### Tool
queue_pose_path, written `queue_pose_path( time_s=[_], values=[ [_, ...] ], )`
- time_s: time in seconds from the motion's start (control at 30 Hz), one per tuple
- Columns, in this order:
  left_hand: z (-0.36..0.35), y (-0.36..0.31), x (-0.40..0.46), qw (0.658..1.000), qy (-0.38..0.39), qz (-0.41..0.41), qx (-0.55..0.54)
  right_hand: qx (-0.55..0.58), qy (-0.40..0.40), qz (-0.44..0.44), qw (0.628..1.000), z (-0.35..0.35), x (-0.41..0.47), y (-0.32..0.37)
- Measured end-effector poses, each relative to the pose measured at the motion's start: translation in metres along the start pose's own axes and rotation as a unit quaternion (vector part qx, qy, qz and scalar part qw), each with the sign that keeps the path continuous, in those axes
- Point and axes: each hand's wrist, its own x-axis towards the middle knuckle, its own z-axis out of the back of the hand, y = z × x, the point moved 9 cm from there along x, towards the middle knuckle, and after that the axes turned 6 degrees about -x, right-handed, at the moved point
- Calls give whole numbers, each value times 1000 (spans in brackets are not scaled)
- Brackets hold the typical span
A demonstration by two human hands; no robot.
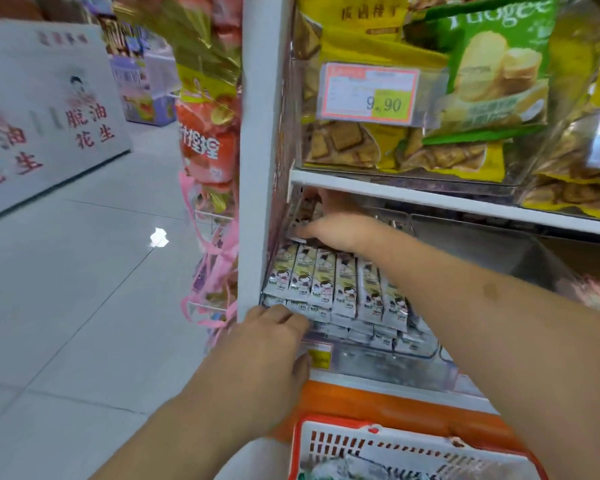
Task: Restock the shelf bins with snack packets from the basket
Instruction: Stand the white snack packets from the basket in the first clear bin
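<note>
A clear shelf bin point(378, 363) on the lower shelf holds rows of narrow silver-and-cream snack packets point(329, 282). My right hand point(336, 232) reaches deep into the bin's back left corner and grips a small bunch of the same packets point(303, 213) against the side wall. My left hand point(271, 344) rests at the bin's front left corner, fingers curled over the front packets and the rim. A red-and-white basket point(329, 441) stands below at the bottom edge, with a few packets point(340, 469) in it.
Above, another shelf carries large yellow and green biscuit bags point(496, 71) behind a 9.90 price tag point(369, 93). A white upright post point(257, 150) bounds the shelf on the left, with hanging snack bags point(205, 140) beside it. Tiled aisle floor point(84, 271) lies left.
</note>
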Motion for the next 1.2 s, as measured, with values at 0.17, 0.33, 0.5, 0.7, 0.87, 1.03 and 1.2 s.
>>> queue_pose_path(
  time_s=[0.17, 0.33, 0.5, 0.7, 0.87, 1.03, 1.2],
  values=[
    [2, 0, 0, 1000, -18, -9, -22, 2, 1, -14, 1000, -7, 12, -4],
    [2, 1, 0, 999, -29, -13, -28, 12, 16, -6, 1000, -12, 12, -1],
    [4, 0, 0, 999, -28, -13, -24, 12, 14, 12, 1000, -11, 9, 3],
    [2, 0, 1, 1000, -15, -10, -25, -9, 18, 24, 1000, -10, -4, 3],
    [0, 0, 1, 1000, -3, -5, -23, -22, 13, 45, 999, -5, -37, -3],
    [-1, -10, -6, 1000, 5, -15, -26, -12, -33, 74, 997, 10, -100, -11],
    [-21, -33, -18, 998, 33, -43, -18, 12, -99, 129, 987, 3, -210, -25]
  ],
)
